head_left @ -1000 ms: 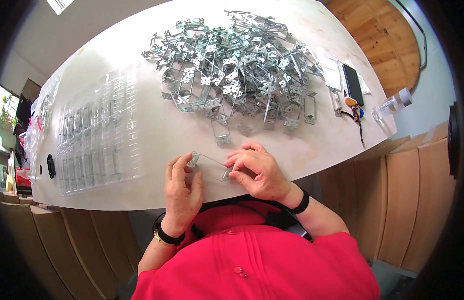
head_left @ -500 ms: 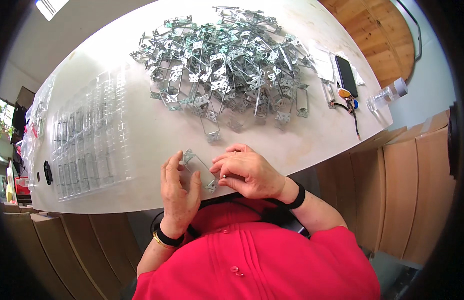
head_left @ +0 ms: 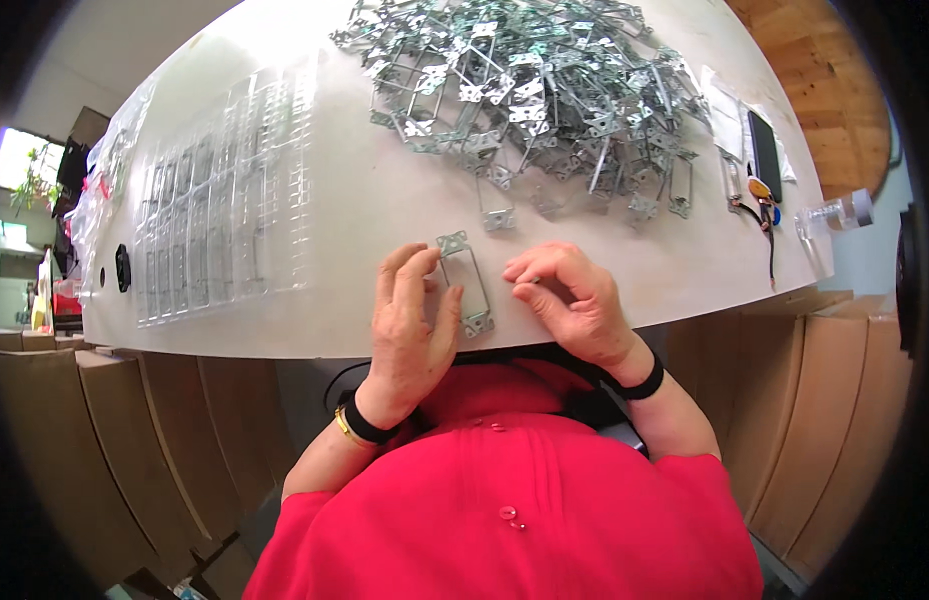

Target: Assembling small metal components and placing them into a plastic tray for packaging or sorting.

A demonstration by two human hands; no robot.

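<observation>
A thin rectangular metal frame point(head_left: 479, 324) with punched plates at its two ends lies on the table in front of me. Beside its left edge is my left hand point(head_left: 415, 315), thumb and fingers spread apart, fingertips close to the far plate; whether they touch it I cannot tell. To the right of the frame, apart from it, my right hand point(head_left: 580, 305) is closed in a pinch. A tiny thing seems to show at those fingertips, too small to name. Farther back rises a large tangled pile of similar metal frames point(head_left: 545, 95), with one loose frame point(head_left: 498, 217) at its near edge.
Clear plastic trays point(head_left: 225, 200) with long compartments cover the table's left side. At the right are a black phone point(head_left: 764, 155), orange-handled pliers point(head_left: 759, 190) and a clear bottle point(head_left: 835, 215). Cardboard boxes point(head_left: 835, 400) stand below the table edge on both sides.
My right hand has drawn away from the metal frame to the right, widening the gap between my hands. The frame has turned slightly. The whole view has shifted.
</observation>
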